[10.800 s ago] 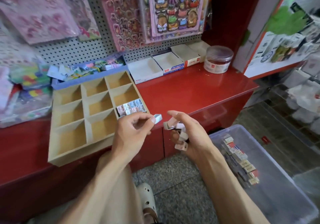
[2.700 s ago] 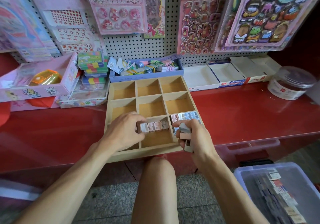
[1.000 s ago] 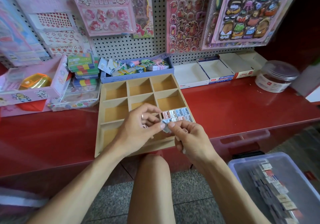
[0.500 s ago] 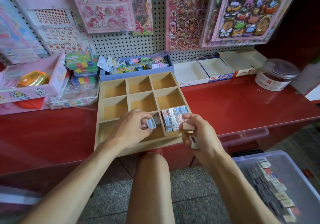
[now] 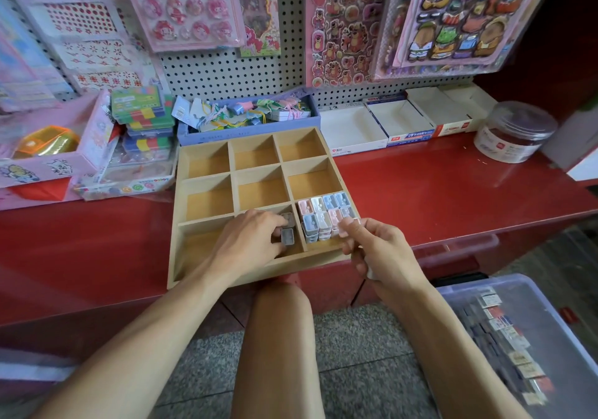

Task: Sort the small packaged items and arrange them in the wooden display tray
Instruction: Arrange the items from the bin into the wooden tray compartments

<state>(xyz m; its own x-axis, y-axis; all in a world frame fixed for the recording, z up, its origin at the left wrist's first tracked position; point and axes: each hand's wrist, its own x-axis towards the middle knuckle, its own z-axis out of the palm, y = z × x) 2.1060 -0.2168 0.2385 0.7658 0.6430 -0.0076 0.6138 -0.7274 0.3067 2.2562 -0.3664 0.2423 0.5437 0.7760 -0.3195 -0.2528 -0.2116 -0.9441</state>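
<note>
Left hand (image 5: 249,240) down in the middle front compartment of the wooden tray (image 5: 207,268), fingers curled onto a grey packet (image 5: 287,236); second grey one (image 5: 287,219) touching it just behind. Right hand (image 5: 382,250) hovering over the tray's front right corner, thumb and fingers pinched round a few small packets, a pink one (image 5: 351,223) poking out on top and a white bit lower down by the palm. Hard to tell how many in there.

Front right compartment packed with pink, white and blue packets (image 5: 323,213), in rows, standing nearly to the divider tops. Other seven compartments bare. Front left one wide open beside the left wrist.

Tray sitting on the red bench (image 5: 437,189), front edge hanging a bit past the bench lip, over a bare knee. Plenty of free bench to the right of the tray; left side free too, near the front.

Behind the tray, tight up against it: blue box of tagged trinkets (image 5: 249,116), white card boxes (image 5: 352,129) to the right, then a clear round tub (image 5: 514,132). Colourful stacked cases (image 5: 142,111) and a pink box (image 5: 48,160) at back left. Pegboard with sticker sheets (image 5: 343,24) above. Down right on the floor, clear plastic bin (image 5: 550,321) with more packets in a row.
</note>
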